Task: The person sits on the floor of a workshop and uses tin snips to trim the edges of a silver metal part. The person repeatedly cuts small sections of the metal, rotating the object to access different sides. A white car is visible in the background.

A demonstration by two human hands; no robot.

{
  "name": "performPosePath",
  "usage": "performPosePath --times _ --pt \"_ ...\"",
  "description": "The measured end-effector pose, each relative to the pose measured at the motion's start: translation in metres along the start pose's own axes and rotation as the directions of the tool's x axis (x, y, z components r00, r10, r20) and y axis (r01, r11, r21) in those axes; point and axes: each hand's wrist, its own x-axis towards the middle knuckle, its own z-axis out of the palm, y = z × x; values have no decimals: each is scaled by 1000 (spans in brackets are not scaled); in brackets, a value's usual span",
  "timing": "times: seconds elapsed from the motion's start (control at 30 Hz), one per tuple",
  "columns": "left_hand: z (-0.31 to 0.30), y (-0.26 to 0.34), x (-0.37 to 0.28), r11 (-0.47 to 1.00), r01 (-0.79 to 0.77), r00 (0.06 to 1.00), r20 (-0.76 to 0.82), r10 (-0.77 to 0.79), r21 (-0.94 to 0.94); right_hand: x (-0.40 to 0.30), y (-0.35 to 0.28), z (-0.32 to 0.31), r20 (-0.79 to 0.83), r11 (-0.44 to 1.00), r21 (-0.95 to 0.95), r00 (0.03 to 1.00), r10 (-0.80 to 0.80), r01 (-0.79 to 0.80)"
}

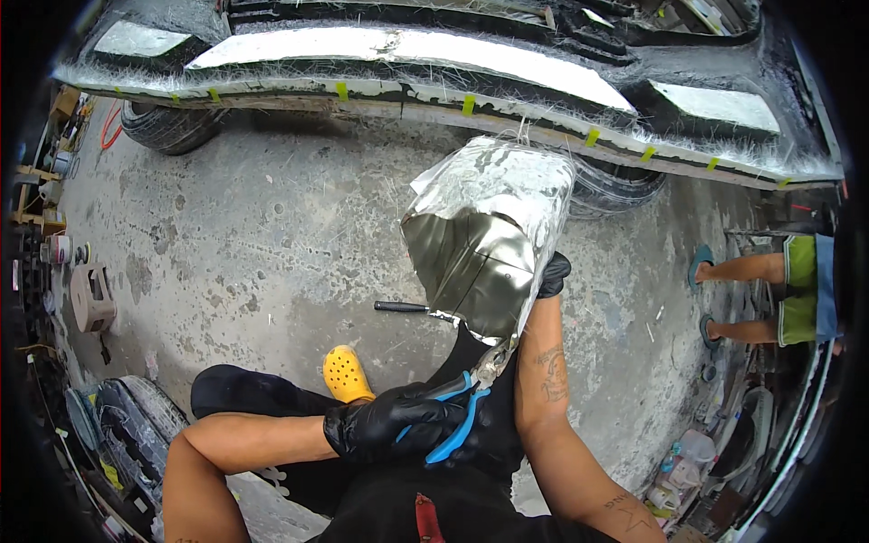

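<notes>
My left hand (pixel 397 422), in a black glove, grips blue-handled snips (pixel 453 426) with their handles spread. The metal jaws sit at the near rim of a cut-open metal can (pixel 485 268). Ragged edges surround the can's opening, and its inside is shiny bare metal. A pale, crusty coating covers much of its outside. Also gloved in black, my right hand (pixel 555 273) holds the can from its right side; most of the fingers are hidden behind it. A black tool handle (pixel 400 307) shows just left of the can, its other end hidden.
A large fibreglass-covered panel (pixel 434 102) with yellow tape tabs spans the far side, above tyres (pixel 170 129). At right stands another person (pixel 753 292) in slippers. A beige plastic stool (pixel 94 298) is at left. Bottles and bags (pixel 686 468) lie low at right.
</notes>
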Motion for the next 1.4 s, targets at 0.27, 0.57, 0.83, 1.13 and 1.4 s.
performPosePath --times 0.27,0.57,0.83,1.13,1.4 --pt "-2 18 -6 862 7 997 -72 34 506 4 1 -27 30 1000 31 1000 -2 1" --pt "-7 36 -1 822 -22 992 -93 90 569 13 -11 -82 94 998 27 994 56 -58" --pt "2 45 3 602 29 979 -145 144 798 17 -18 -112 168 994 49 982 90 -100" --pt "-8 26 14 863 77 953 -290 83 500 11 -16 -107 26 991 -74 993 114 -112" --pt "-21 19 19 817 190 923 -383 41 544 13 -12 -88 -42 976 -157 988 146 -150"
